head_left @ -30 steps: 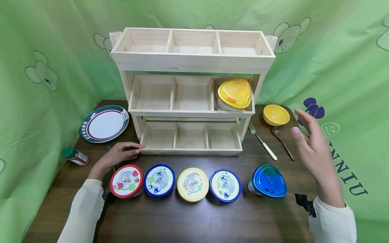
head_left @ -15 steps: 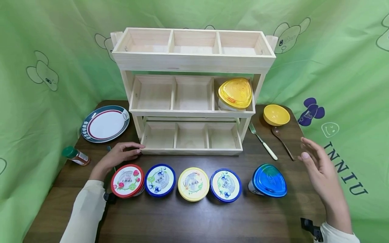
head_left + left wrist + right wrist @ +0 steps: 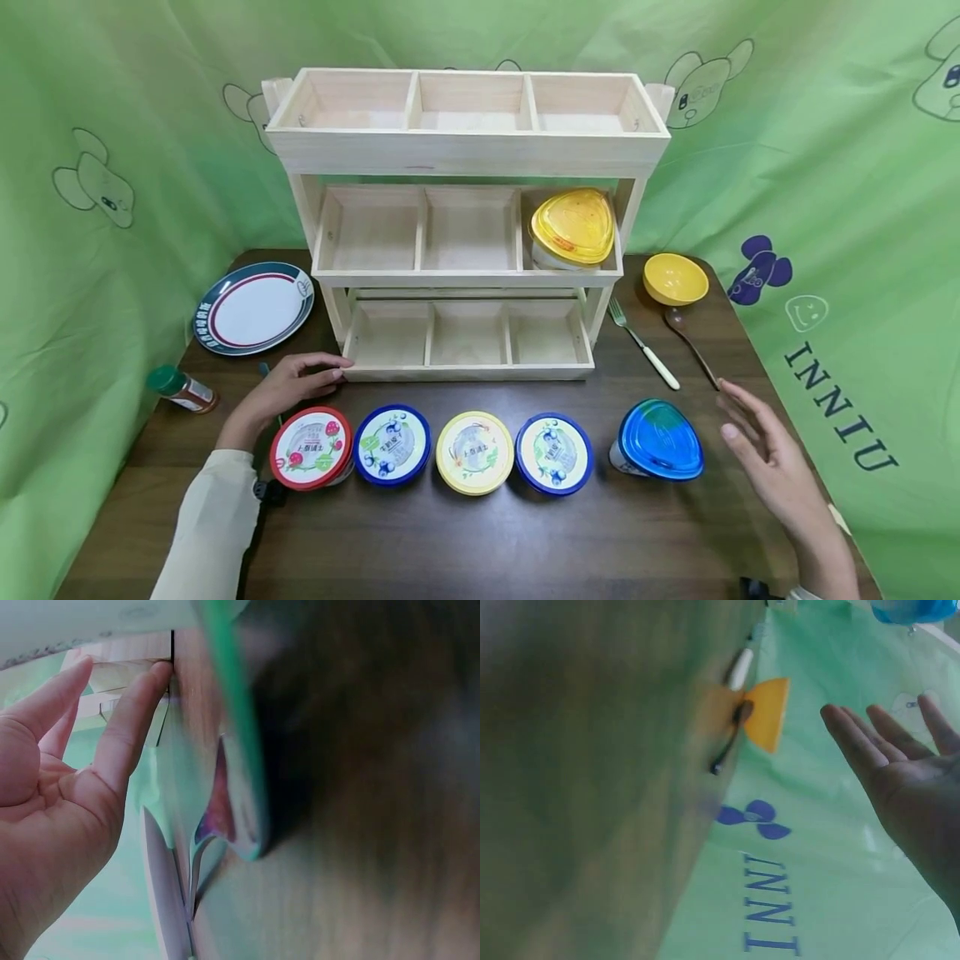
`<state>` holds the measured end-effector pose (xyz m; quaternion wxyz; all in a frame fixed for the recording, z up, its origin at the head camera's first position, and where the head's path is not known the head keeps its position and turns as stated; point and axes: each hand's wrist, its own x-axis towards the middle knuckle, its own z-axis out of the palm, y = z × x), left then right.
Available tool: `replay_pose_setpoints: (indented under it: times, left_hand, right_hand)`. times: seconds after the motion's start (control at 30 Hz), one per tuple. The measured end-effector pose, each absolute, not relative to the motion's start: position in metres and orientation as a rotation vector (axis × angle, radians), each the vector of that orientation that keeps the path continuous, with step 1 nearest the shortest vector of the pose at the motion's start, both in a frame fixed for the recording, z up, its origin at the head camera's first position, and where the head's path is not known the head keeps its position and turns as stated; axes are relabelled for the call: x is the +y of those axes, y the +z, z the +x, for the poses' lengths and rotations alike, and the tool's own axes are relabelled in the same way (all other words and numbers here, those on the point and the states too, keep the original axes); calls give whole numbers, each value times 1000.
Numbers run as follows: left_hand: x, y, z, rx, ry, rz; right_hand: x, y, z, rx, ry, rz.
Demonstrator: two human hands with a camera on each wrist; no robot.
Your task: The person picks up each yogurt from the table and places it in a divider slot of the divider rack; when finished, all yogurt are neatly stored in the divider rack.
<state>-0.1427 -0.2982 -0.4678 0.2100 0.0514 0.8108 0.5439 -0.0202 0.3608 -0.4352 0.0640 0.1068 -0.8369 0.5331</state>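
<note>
My left hand touches the lower left corner of the wooden three-tier shelf with its fingertips, fingers nearly straight. My right hand hovers over the right side of the table, holding nothing, its fingers loosely extended. Just left of it stands a tub with a blue lid. A tub with a yellow lid sits in the middle tier's right compartment. Along the front stand a red-lidded tub, a blue-lidded tub, a cream-lidded tub and another blue-lidded tub.
To the left lie a blue-rimmed plate and a green-capped bottle on its side. On the right are a yellow bowl, a fork and a brown spoon. A green cloth surrounds the table.
My right hand has come down and toward me, from beside the bowl to the right of the blue-lidded tub. The left hand keeps its place at the shelf corner.
</note>
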Motion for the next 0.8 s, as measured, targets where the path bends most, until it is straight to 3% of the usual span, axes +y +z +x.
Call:
replay_pose_setpoints:
  times: [0.3, 0.8]
  left_hand:
    - [-300, -466, -143, 2255, 1513, 136]
    - [-300, -470, -143, 2238, 1521, 144]
  right_hand:
    - [342, -456, 0, -2374, 1958, 393]
    - [321, -465, 4, -2367, 1953, 386]
